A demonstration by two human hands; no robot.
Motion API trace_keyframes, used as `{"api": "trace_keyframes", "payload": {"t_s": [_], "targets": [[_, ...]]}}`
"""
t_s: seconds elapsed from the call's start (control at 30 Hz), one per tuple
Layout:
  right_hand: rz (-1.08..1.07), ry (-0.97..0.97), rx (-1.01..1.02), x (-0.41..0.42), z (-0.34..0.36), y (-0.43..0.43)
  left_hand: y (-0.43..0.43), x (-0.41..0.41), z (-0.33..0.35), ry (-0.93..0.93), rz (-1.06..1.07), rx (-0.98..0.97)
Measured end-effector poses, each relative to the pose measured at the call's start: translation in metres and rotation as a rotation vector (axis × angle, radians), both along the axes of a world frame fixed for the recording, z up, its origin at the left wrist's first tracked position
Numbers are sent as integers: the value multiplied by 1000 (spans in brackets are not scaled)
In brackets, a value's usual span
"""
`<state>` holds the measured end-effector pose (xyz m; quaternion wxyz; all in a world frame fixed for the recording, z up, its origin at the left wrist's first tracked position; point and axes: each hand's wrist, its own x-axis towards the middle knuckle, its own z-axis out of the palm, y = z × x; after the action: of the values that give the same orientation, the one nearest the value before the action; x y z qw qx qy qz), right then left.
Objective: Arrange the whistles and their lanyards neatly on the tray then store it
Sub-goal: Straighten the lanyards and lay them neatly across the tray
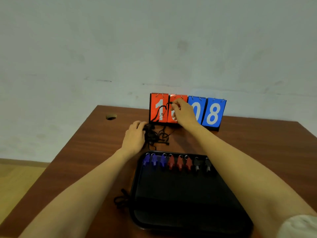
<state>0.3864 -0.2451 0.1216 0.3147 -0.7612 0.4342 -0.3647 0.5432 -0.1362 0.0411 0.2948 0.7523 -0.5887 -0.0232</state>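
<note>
**Spotter:** Start from the tray. What have you got?

**Me:** The black tray [185,203] lies nearest me on the brown table [82,152]. Along its far edge sits a row of eight whistles [176,163]: three blue, three red, two black, evenly spaced. One loose lanyard [121,199] is coiled just off the tray's near-left side.

**Spotter:** And past the tray?

**Me:** Just beyond its far edge is the tangled heap of black lanyards [155,136]. My left hand [135,136] rests on the heap's left side, fingers curled over it and pinning it. My right hand [182,110] is lifted above and beyond the tray, thumb and forefinger pinched on a single cord [161,111] running down into the heap. Behind that stands the scoreboard [187,111], against the wall.

**Spotter:** How do I do the pull well?

**Me:** I'd judge I'm teasing out one cord. Keep the left hand down as an anchor, draw the right slowly and straight up, and ease off if the heap lifts too, since that probably means a snag. I'd keep the cord clear of the scoreboard's rings, then lay it straight on the tray below its whistle.
</note>
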Motion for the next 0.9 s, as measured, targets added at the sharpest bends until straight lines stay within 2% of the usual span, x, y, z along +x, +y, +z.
{"api": "trace_keyframes", "payload": {"t_s": [0.07, 0.2, 0.33, 0.47, 0.67, 0.9], "targets": [[59, -83, 22, -2, 27, 9, 0, -13, 31, 107, -26, -74], [154, -171, -58, -13, 74, 33, 1, -45, 93, 388, -88, -190], [211, -163, -142, -31, 106, 49, 2, -71, 130, 569, -138, -282], [130, -151, -213, -53, 128, 55, 5, -81, 148, 503, -106, -337], [-11, -76, -246, -82, 133, 48, 11, -70, 153, 300, 51, -286], [-113, -105, -134, -103, 121, 29, 4, -49, 146, 312, 132, -289]]}}
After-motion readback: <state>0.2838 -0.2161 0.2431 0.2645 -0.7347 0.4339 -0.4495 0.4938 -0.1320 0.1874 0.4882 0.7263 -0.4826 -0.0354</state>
